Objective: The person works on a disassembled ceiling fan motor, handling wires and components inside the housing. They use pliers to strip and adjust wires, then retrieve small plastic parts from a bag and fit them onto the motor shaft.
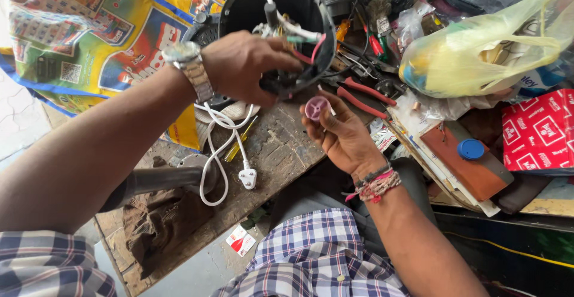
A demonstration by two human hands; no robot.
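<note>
The left hand (248,64) reaches forward, palm down, fingers curled in a grip. The right hand (341,131) is raised palm-up, thumb and fingertips pinched together.

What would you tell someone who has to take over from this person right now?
Left hand: grip on the rim of the black round appliance housing, fingers at the loose wires inside its open base.
Right hand: holds a small pink round part at the fingertips, apart from the housing.
On the wooden bench: white cord with plug, yellow-handled screwdriver, red-handled pliers.
Done: the housing is open, its wiring exposed, the pink part is out.
Left: the pink part is not fitted, the housing is not closed.
</note>
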